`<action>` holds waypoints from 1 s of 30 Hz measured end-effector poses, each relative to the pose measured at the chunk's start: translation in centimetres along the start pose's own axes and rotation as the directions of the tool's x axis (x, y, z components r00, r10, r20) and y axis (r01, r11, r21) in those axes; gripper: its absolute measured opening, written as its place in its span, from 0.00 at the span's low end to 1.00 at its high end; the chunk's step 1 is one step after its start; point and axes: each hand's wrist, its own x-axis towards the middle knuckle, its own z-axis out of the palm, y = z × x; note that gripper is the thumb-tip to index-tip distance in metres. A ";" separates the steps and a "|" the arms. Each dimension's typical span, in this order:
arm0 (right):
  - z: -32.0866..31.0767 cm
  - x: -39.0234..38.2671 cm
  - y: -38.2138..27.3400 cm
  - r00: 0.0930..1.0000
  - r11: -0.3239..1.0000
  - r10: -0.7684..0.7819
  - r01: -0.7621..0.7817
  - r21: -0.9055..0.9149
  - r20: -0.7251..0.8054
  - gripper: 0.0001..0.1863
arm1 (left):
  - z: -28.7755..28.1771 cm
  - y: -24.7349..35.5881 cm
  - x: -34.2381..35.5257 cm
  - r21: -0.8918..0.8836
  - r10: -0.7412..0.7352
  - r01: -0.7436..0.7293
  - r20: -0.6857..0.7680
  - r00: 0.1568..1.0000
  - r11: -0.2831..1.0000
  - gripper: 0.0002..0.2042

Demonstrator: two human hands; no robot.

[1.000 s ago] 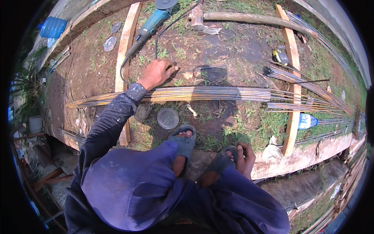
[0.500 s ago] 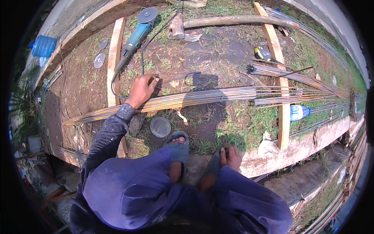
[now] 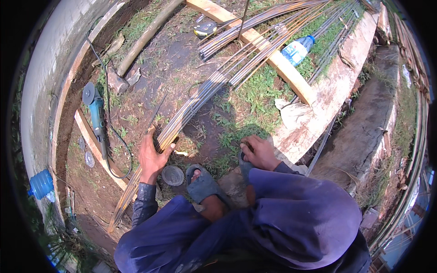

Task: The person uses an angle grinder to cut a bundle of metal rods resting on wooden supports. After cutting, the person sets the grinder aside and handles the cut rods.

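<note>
A long bundle of thin, partly rusty steel rods (image 3: pixel 193 101) runs diagonally over the ground before me. My left hand (image 3: pixel 154 157) lies across its nearer part, fingers on one side and thumb on the other, gripping it. Beside the bundle, just beyond my left fingertips, is a short dark rod (image 3: pixel 157 110). My right hand (image 3: pixel 259 152) hangs by my right knee above the sandal, fingers curled; whatever is in them, if anything, is hidden. A round clear plastic lid or dish (image 3: pixel 173 175) sits near my left sandal (image 3: pixel 205 184).
An angle grinder (image 3: pixel 97 116) with its cord lies at left by a timber strip (image 3: pixel 91 136). A wooden-handled hammer (image 3: pixel 148 38), a tape measure (image 3: pixel 205 29), more rods, a timber crosspiece (image 3: pixel 291 75) and a plastic bottle (image 3: pixel 298 51) lie farther off. A concrete ledge (image 3: pixel 318 120) borders the right.
My view has turned toward the right. My left hand has gone from raised, pinched fingers above the rods to straddling the bundle with fingers and thumb. My right hand stays near my right foot.
</note>
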 end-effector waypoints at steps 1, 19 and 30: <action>0.1 0.0 0.0 1.000 1.000 -0.006 0.006 -0.001 -0.004 0.11 | 0.4 -0.3 0.2 0.024 -0.021 0.021 0.032 0.999 1.000 0.42; 0.1 0.9 1.0 0.999 0.997 -0.021 0.020 0.068 0.025 0.09 | 2.6 1.5 2.1 0.284 -0.109 0.077 0.099 0.989 0.956 0.17; -2.2 1.6 -3.9 0.961 0.954 -0.251 0.266 0.136 -0.120 0.09 | 4.4 4.1 -3.0 0.233 -0.134 0.070 0.274 0.952 0.970 0.16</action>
